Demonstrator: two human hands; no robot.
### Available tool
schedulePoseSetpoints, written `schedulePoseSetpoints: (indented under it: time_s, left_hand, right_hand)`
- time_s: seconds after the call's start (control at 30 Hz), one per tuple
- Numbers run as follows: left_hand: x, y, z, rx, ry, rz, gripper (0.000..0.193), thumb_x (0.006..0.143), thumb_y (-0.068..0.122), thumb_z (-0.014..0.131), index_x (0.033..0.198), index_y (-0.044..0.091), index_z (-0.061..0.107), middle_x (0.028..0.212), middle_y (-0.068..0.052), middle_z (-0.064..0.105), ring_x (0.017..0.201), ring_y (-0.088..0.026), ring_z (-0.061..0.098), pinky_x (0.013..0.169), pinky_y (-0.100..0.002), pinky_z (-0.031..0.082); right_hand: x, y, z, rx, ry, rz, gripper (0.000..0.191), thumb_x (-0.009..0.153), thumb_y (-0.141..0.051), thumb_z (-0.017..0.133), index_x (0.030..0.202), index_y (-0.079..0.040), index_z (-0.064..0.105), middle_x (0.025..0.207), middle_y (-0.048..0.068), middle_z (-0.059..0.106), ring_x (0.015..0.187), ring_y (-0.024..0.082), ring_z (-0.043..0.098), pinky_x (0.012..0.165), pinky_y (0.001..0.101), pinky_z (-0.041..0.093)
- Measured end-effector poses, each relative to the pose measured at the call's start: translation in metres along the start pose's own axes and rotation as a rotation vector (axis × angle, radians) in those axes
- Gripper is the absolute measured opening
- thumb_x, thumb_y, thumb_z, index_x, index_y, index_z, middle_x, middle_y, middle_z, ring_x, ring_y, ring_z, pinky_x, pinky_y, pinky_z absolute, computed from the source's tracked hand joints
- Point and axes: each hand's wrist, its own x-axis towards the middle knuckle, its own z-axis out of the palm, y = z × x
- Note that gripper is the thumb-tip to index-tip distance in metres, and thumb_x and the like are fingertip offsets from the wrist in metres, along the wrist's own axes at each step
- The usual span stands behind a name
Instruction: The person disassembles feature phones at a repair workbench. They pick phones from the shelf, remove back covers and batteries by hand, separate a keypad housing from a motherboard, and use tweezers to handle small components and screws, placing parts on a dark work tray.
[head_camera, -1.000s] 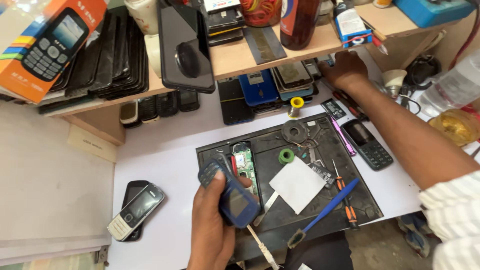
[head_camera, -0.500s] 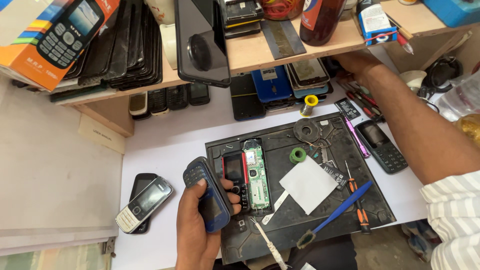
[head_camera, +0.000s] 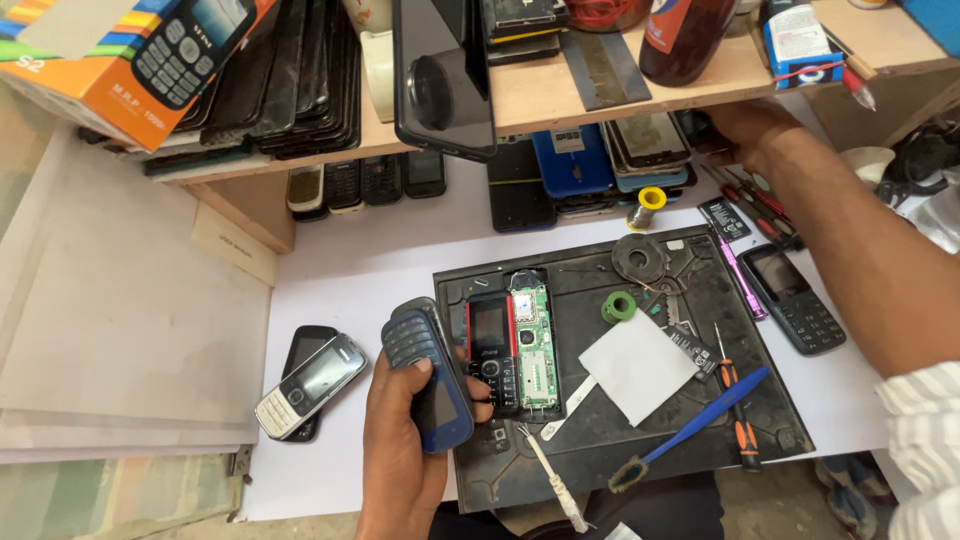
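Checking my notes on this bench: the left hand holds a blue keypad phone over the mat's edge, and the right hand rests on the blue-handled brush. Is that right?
Not quite. The left hand does hold the blue keypad phone, but the head view shows the right hand reaching under the wooden shelf, far from the blue-handled brush on the mat.

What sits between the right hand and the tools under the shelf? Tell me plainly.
Nothing visible blocks it. The right hand already reaches under the shelf edge, just above the screwdrivers. Whether it touches one cannot be told. The left hand holds the blue phone.
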Motion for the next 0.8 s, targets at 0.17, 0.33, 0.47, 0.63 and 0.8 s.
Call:
schedulePoseSetpoints:
  time_s: [0.17, 0.33, 0.47, 0.63, 0.8]
  left_hand:
    - [-0.002, 0.005, -0.004, 0.028, -0.011, 0.016, 0.031, 0.091, 0.013, 0.046, 0.117, -0.001, 0.055, 0.089, -0.017, 0.067, 0.069, -0.024, 0.072, 0.056, -0.038, 0.063]
    - [0.002, 0.001, -0.013, 0.049, -0.024, 0.052, 0.032, 0.092, 0.018, 0.046, 0.117, 0.0, 0.055, 0.086, -0.013, 0.066, 0.055, -0.02, 0.066, 0.041, -0.033, 0.054]
    - [0.003, -0.002, -0.019, 0.096, -0.019, 0.079, 0.037, 0.09, 0.019, 0.045, 0.121, 0.003, 0.056, 0.079, -0.012, 0.064, 0.048, -0.02, 0.063, 0.034, -0.031, 0.047]
    - [0.0, -0.001, -0.027, 0.053, -0.026, 0.091, 0.042, 0.088, 0.015, 0.043, 0.127, 0.003, 0.051, 0.081, -0.011, 0.065, 0.055, -0.02, 0.066, 0.039, -0.032, 0.051]
    - [-0.01, -0.001, -0.043, 0.04, -0.003, 0.144, 0.041, 0.091, 0.012, 0.046, 0.131, 0.001, 0.053, 0.083, -0.012, 0.065, 0.057, -0.019, 0.065, 0.042, -0.033, 0.052]
  right_hand:
    - [-0.043, 0.009, -0.031, 0.214, 0.155, 0.074, 0.028, 0.1, -0.042, 0.068, 0.115, -0.021, 0.06, 0.084, -0.003, 0.062, 0.061, 0.014, 0.05, 0.052, 0.0301, 0.041]
    - [-0.124, 0.028, -0.052, 0.387, -0.01, -0.017, 0.02, 0.108, -0.029, 0.059, 0.111, -0.009, 0.058, 0.087, 0.002, 0.062, 0.061, 0.012, 0.05, 0.054, 0.0282, 0.043]
    - [-0.186, 0.019, -0.028, 0.349, -0.16, 0.009, 0.028, 0.104, -0.034, 0.059, 0.104, -0.006, 0.06, 0.08, 0.004, 0.059, 0.057, 0.014, 0.05, 0.048, 0.0308, 0.041]
    - [-0.231, -0.013, 0.053, 0.375, -0.451, 0.072, 0.032, 0.095, -0.037, 0.066, 0.093, -0.006, 0.057, 0.07, 0.003, 0.056, 0.052, 0.013, 0.051, 0.043, 0.0297, 0.041]
    - [-0.207, -0.057, 0.158, 0.304, -0.493, 0.01, 0.031, 0.096, -0.037, 0.065, 0.095, -0.007, 0.06, 0.074, 0.001, 0.057, 0.055, 0.011, 0.052, 0.043, 0.028, 0.041]
